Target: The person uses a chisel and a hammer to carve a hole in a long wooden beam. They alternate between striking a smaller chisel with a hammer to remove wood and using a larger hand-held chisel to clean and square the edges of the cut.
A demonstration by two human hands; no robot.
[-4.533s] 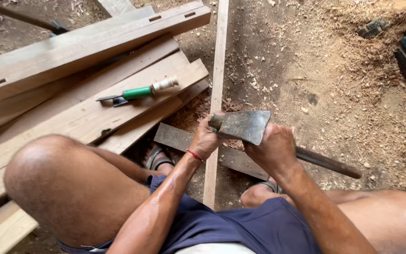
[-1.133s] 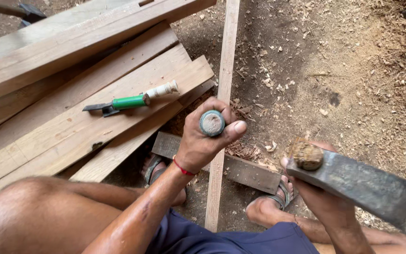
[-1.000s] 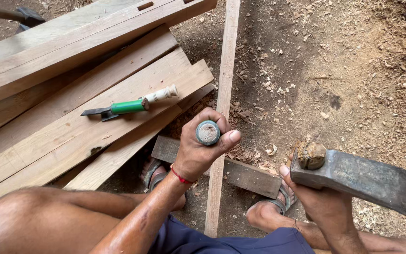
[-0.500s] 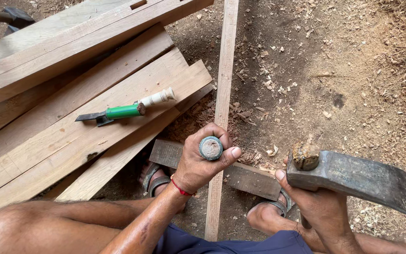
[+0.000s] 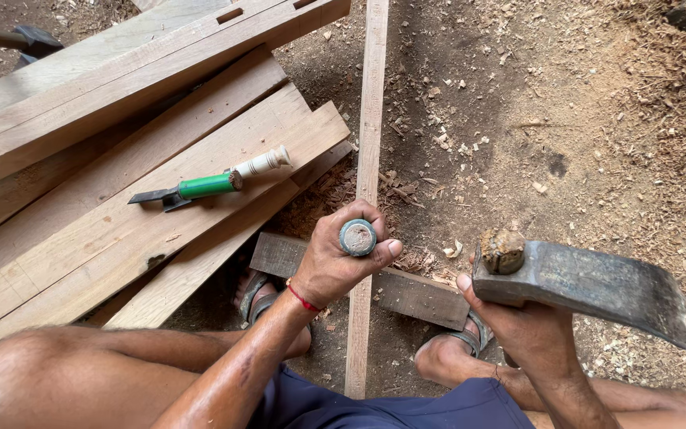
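Gripping a round-capped chisel handle (image 5: pixel 357 237) over the narrow wooden strip (image 5: pixel 369 159), left hand (image 5: pixel 341 258); right hand (image 5: pixel 529 330) clenched around a rusty axe head (image 5: pixel 589 284).

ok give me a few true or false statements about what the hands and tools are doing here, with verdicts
1. The left hand grips a chisel handle upright over the thin wooden strip. True.
2. The right hand holds a saw. False: it holds an axe head, raised beside the chisel.
3. A green-handled chisel lies on the stacked planks. True.
4. The green-handled tool is in the left hand. False: it lies untouched on the planks.
5. The ground is bare concrete. False: it is dirt strewn with wood chips.
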